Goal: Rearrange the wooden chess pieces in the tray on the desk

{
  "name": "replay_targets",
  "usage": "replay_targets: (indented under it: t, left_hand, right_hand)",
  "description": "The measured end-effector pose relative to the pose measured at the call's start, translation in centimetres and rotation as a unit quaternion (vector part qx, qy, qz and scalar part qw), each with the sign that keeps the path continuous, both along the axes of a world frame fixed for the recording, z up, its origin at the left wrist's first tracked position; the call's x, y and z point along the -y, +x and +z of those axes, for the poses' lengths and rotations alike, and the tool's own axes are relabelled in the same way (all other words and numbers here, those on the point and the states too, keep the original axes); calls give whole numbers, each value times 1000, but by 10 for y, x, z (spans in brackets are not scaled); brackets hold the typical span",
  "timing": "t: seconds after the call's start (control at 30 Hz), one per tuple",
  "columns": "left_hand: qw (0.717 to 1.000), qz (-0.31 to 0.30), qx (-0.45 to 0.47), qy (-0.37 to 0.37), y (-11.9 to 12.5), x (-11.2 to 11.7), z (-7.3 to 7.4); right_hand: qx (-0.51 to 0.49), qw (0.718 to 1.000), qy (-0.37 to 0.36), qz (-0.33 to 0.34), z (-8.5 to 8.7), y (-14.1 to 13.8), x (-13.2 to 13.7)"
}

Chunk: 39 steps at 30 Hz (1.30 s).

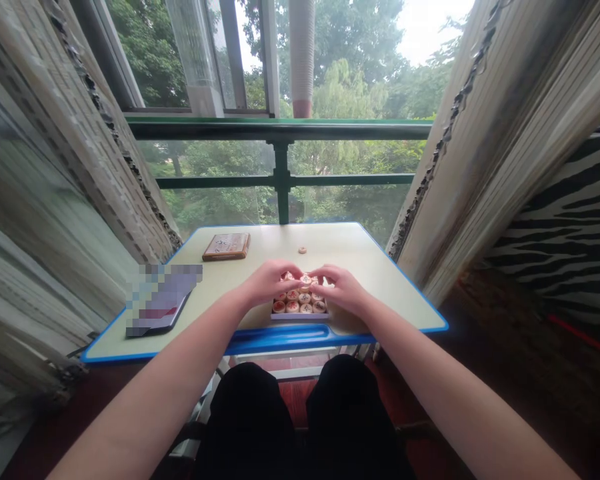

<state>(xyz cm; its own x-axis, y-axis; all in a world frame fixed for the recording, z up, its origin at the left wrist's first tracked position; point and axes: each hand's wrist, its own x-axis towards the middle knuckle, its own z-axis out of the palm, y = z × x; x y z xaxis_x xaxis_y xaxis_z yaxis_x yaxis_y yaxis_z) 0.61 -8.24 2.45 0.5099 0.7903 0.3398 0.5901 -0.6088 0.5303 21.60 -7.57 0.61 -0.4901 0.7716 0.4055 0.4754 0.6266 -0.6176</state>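
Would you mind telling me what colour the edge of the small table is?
Blue: the rim of the pale rectangular table shows best in the head view.

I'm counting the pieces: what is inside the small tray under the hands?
The tray holds round wooden pieces packed in rows, the front row plainly visible. The left hand and right hand cover the back rows, so no full count.

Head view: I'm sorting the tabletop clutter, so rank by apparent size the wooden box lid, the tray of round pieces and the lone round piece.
1. Wooden box lid and tray of round pieces: look similar; hands cover part of the tray, which is nearer, so unranked.
2. Lone round piece: clearly smallest.
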Motion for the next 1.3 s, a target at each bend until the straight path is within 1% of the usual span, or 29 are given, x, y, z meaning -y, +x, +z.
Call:
replay_targets:
  t: [0.17,0.3,0.5,0.6,0.93,1.1,1.3]
  left_hand:
    - [1000,12,-1,1,0,3,-2]
    - [1000,15,-3,-8,0,5,-6]
    - [999,15,-21,27,1,2,-12]
    - [999,15,-31,29,0,1,-14]
    - [999,7,-25,29,4,5,-12]
    - [999,-3,-33,19,5,6,-11]
    - [999,-6,-40,12,6,6,-10]
  right_hand:
    - [9,1000,10,-3,2,-1,-1]
    - [10,1000,0,2,4,-2,0]
    - [32,999,-14,14,3,-4,0]
    - [32,999,-14,19,2,-5,-1]
    - [36,999,-14,30,2,-5,-1]
    - [32,998,-29,47,1,-3,-2]
    - [35,998,-30,42,2,-3,-2]
